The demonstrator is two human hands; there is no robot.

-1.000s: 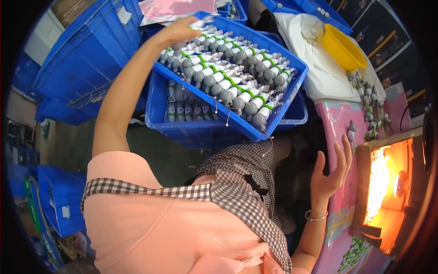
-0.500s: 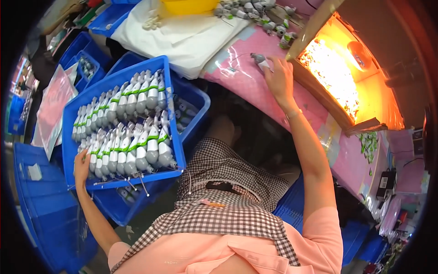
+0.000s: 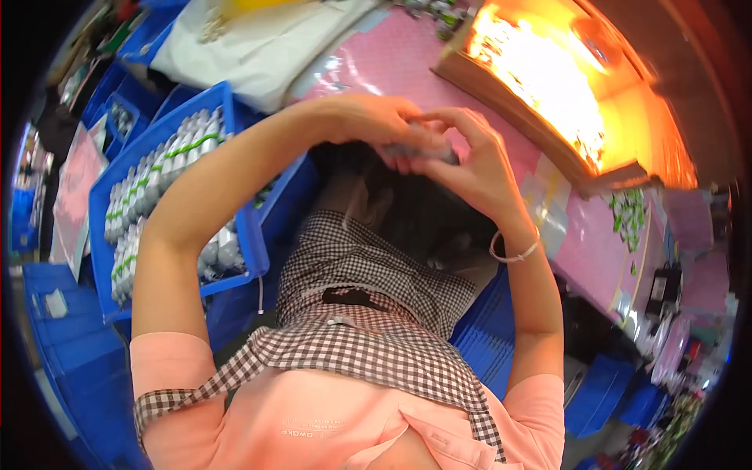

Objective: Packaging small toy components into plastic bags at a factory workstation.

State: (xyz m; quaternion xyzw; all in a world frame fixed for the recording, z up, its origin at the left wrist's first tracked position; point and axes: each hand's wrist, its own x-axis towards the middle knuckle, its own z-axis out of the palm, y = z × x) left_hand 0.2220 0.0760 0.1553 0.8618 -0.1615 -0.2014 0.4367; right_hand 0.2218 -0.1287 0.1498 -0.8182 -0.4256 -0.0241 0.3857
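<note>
In front of my body, past my lap, my two hands meet around a small grey, bulb-shaped piece point(image 3: 448, 154). My left hand point(image 3: 377, 124) reaches across from the left with its fingers closed around the piece. My right hand point(image 3: 479, 171) pinches its right end between thumb and fingers. Motion blur and the fingers hide most of the piece. Left of my lap, partly behind my left arm, a blue tray point(image 3: 253, 247) holds rows of similar grey-and-white bulb-shaped pieces point(image 3: 178, 157) with green bands.
A pink-covered table point(image 3: 407, 59) lies beyond my hands, with a brightly lit cardboard box point(image 3: 513, 125) at its right. Small green parts point(image 3: 629, 218) lie by the box. A white sheet point(image 3: 235, 59) is at the back left. More blue bins point(image 3: 59, 313) stand left.
My left hand has left the tray and come across to my right hand. The right hand has brought the grey piece nearer from over the pink table. The view has shifted.
</note>
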